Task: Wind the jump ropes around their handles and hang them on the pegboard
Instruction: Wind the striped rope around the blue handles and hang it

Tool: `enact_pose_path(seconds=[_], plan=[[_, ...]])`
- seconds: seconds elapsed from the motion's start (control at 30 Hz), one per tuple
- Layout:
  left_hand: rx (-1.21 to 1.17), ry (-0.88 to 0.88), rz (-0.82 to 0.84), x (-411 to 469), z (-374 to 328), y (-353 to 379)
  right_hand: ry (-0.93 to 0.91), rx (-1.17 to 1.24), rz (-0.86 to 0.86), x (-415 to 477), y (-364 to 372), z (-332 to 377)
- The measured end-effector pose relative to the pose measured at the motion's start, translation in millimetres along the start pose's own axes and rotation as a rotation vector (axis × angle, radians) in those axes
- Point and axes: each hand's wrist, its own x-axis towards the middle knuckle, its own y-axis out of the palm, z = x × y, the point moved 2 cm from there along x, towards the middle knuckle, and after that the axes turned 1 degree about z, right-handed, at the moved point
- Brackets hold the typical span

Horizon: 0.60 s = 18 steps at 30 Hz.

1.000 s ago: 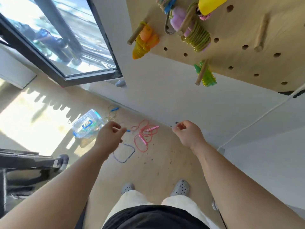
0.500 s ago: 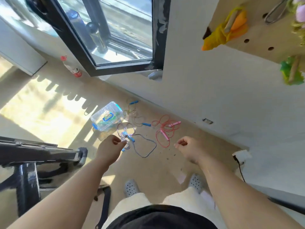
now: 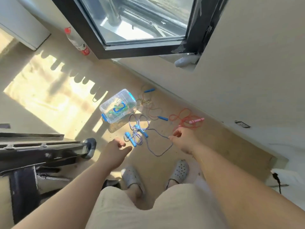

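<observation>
Three jump ropes lie loose on the wooden floor by the wall. A blue-and-white braided rope with blue handles point(image 3: 137, 135) sprawls just ahead of my feet. A thin yellow-red rope with blue handles point(image 3: 162, 118) lies behind it, and a red rope with pink handles point(image 3: 196, 121) lies to the right. My left hand point(image 3: 113, 150) hovers over the floor left of the braided rope, fingers relaxed and empty. My right hand point(image 3: 184, 139) hangs above the braided rope's loop, fingers loose, holding nothing. The pegboard is out of view.
A clear plastic box with blue latches point(image 3: 118, 108) sits on the floor behind the ropes. A black metal frame with a caster wheel point(image 3: 89, 147) stands at my left. A bottle with a red label point(image 3: 76, 42) leans under the black-framed window point(image 3: 142, 27). My grey clogs point(image 3: 179, 171) stand below.
My view has dropped from the pegboard down to the floor. Both hands have lowered toward the ropes and their curled fingers have loosened.
</observation>
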Motion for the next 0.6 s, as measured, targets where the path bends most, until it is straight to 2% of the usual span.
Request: enact_pose_path(seconds=[0.17, 0.4, 0.5, 0.6], plan=[[-0.021, -0.004, 0.044, 119, 24, 40, 0.021, -0.065, 0.031, 121, 55, -8], [-0.087, -0.247, 0.103, 330, 142, 134, 0.046, -0.163, 0.151, 321, 184, -64], [-0.156, -0.345, 0.047, 401, 185, 167, -0.041, -0.230, 0.215, 390, 231, -77], [-0.129, -0.397, -0.015, 456, 216, 192, -0.188, -0.362, 0.220, 450, 272, -84]])
